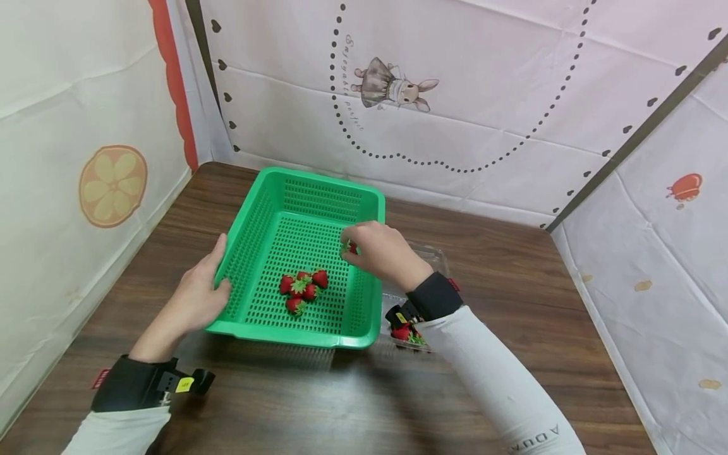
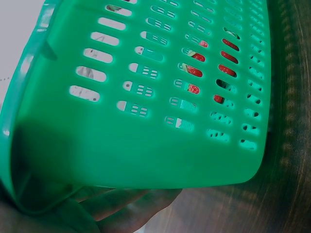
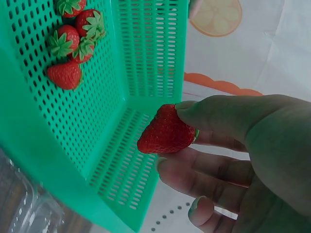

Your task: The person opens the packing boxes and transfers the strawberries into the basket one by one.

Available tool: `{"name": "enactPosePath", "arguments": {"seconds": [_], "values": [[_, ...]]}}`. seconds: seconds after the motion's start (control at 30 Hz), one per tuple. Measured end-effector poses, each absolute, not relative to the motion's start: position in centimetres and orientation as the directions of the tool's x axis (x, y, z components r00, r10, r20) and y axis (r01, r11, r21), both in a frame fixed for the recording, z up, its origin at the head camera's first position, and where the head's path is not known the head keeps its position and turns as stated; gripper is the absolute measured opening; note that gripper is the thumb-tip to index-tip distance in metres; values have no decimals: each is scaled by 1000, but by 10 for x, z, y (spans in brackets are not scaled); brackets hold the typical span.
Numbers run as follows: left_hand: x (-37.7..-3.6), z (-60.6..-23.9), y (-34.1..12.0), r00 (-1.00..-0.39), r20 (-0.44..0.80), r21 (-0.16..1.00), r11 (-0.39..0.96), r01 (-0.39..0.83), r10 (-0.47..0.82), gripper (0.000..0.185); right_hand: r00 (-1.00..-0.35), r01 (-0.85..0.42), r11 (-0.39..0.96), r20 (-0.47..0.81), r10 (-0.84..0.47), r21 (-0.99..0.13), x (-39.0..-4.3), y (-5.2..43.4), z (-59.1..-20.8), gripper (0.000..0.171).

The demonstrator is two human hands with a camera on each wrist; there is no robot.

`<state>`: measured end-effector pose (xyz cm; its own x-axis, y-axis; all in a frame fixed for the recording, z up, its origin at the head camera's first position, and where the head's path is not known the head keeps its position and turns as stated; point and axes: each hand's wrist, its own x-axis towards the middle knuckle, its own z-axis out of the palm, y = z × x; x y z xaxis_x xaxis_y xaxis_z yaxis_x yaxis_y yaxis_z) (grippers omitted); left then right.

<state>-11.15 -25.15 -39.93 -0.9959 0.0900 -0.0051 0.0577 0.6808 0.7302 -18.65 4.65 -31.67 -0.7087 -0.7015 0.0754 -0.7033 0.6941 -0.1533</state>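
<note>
A green plastic basket (image 1: 307, 341) with slotted walls stands on the table, tilted slightly in view. My left hand (image 1: 199, 291) grips its left rim, thumb over the edge; the left wrist view catches some fingers (image 2: 136, 211) beside the basket's wall. Over the basket's right part, my right hand (image 1: 378, 249) pinches a red strawberry (image 3: 167, 131) between thumb and fingers, above the basket floor. Several strawberries (image 1: 296, 306) with green leaves lie together on that floor. Partly hidden under my right forearm is a clear plastic box (image 1: 435, 256) holding more strawberries (image 1: 400, 333).
The dark wooden table (image 1: 512, 278) extends right of the box and in front of the basket. Printed white cloth (image 1: 483, 82) walls it in at the back and both sides. The basket's back rim (image 1: 324, 179) is near the back cloth.
</note>
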Motion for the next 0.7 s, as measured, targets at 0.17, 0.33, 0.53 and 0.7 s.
{"name": "enactPosePath", "arguments": {"seconds": [0.17, 0.33, 0.53, 0.7], "values": [[-111, -398, -252, -996, -8, 739, 671, 56, 93, 80, -697, -713, 685, 41, -716, -145, -191, 32, -323, 19], [-110, -398, -253, -996, -11, 744, 666, 52, 89, 80, -705, -700, 702, -29, -709, -133, -196, 16, -331, 17], [-109, -399, -254, -996, -12, 745, 665, 50, 87, 80, -700, -702, 702, -69, -711, -120, -205, -1, -339, 13], [-110, -399, -254, -996, -9, 745, 665, 51, 88, 80, -710, -683, 716, -102, -697, -143, -214, -11, -345, 15]]}}
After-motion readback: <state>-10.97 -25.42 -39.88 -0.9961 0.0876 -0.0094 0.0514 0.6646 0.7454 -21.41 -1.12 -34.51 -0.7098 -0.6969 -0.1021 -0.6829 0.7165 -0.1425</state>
